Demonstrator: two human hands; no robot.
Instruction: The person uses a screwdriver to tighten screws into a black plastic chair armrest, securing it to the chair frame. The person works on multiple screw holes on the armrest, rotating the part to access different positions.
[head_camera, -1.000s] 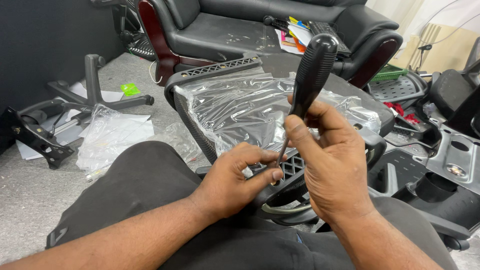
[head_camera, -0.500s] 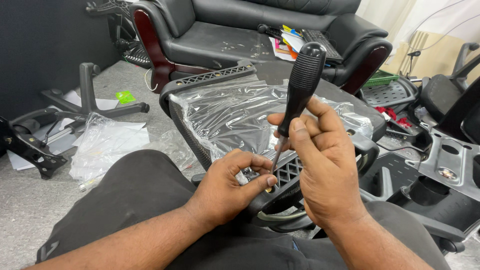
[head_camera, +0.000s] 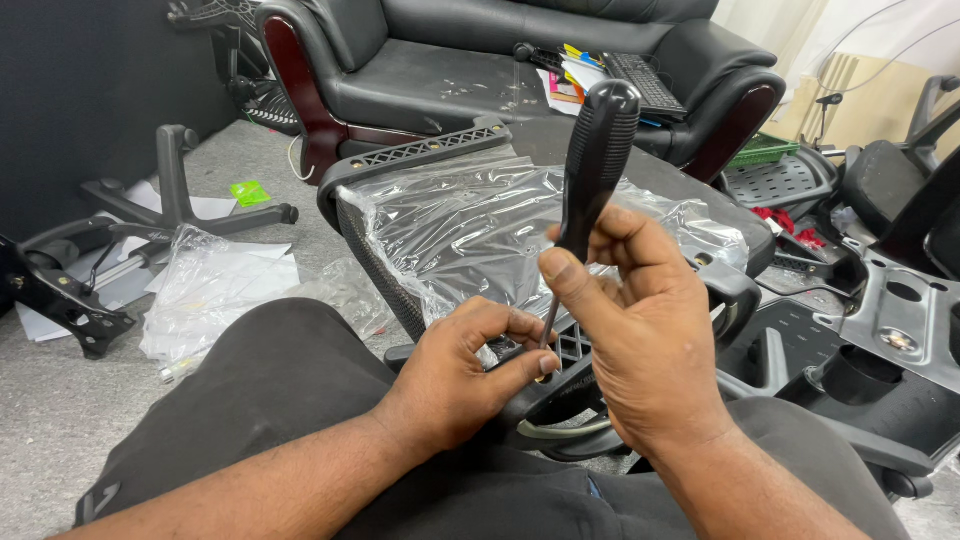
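Right hand (head_camera: 650, 360) has its grip closed round the lower end of a black screwdriver (head_camera: 597, 165), fingers wrapped where the handle meets the thin metal shaft, handle standing up and tilted slightly right, tip down at a small fastener point on a black plastic chair part (head_camera: 570, 385) resting on the person's lap. Left hand (head_camera: 460, 375) is pinched shut at the tip, thumb and forefinger steadying the tip or a small screw there; too small to tell which. The screwdriver looks light and rigid, with a ribbed handle that shouldn't slip; best held higher on the fat part for torque, low as now for aiming. The chair part looks like hard plastic, stiff, awkward in shape and likely to rock on the soft lap, so the left hand bracing it makes sense. A small screw would be easy to drop. Just beyond it is a mesh chair backrest (head_camera: 440, 160), partly wrapped in clear plastic film (head_camera: 470, 225) that looks slippery and crinkly. No desk; work sits on black trousers (head_camera: 270, 400) over a grey carpeted floor (head_camera: 50, 420). The room is cluttered: black leather sofa (head_camera: 450, 80) behind with a keyboard (head_camera: 645, 80) on it, chair base legs (head_camera: 180, 190) and loose plastic bags (head_camera: 210, 290) at left, more black chair hardware (head_camera: 890, 320) at right.
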